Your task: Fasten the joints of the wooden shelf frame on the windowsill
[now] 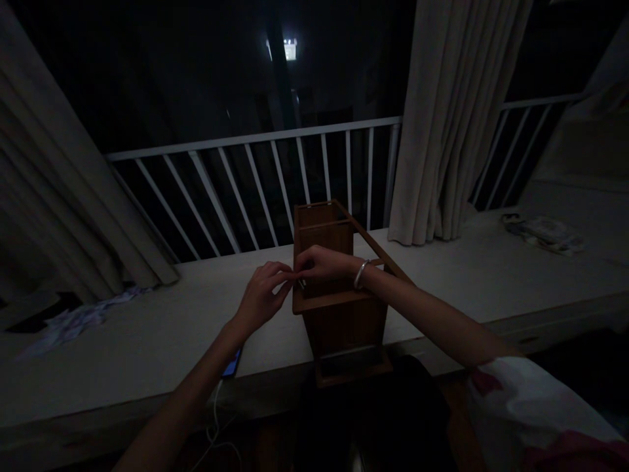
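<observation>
A brown wooden frame with shelf-like compartments stands on the window ledge, its near end reaching over the front edge. At its left side my left hand has thumb and fingers pinched together against the rail. My right hand reaches across the top of the frame, fingertips meeting those of the left at the same spot. A small pale bit shows just under the fingertips; whatever they pinch is too small and dark to make out. A silver bangle circles the right wrist.
A phone with a white cable lies at the ledge's front edge. Behind stands a white railing between curtains. Crumpled cloth lies at left, and a pale patterned item at right.
</observation>
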The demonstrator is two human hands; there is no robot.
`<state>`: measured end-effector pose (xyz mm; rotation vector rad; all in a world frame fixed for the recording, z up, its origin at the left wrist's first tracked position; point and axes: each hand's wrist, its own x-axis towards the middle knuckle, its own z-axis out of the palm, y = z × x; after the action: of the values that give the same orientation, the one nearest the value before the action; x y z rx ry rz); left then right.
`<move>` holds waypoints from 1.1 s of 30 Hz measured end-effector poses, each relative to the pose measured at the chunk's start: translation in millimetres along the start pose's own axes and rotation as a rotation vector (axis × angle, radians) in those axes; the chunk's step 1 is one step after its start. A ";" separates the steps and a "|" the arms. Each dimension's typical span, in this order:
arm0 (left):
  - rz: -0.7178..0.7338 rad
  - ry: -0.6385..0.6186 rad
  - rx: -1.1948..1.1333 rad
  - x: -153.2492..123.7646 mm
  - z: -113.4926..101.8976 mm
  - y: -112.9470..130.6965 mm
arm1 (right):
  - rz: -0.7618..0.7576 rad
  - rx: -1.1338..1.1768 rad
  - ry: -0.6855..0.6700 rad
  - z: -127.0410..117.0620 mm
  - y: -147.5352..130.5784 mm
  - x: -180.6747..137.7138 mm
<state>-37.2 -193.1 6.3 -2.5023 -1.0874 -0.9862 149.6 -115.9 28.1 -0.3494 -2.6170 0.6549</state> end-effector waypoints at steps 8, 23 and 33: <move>0.016 0.003 -0.077 10.5 1.0 3.1 | -0.023 -0.015 0.059 0.9 4.2 -0.4; -0.248 -0.030 -0.189 34.0 14.7 0.7 | 0.247 -0.073 0.711 -3.8 20.4 10.9; -0.453 -0.105 -0.557 31.0 22.8 -17.9 | 0.126 -0.138 0.635 -2.0 12.9 8.1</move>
<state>-23.6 -153.0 9.1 -2.8118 -1.6541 -1.4621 145.2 -101.4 26.0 -0.6493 -2.0424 0.3252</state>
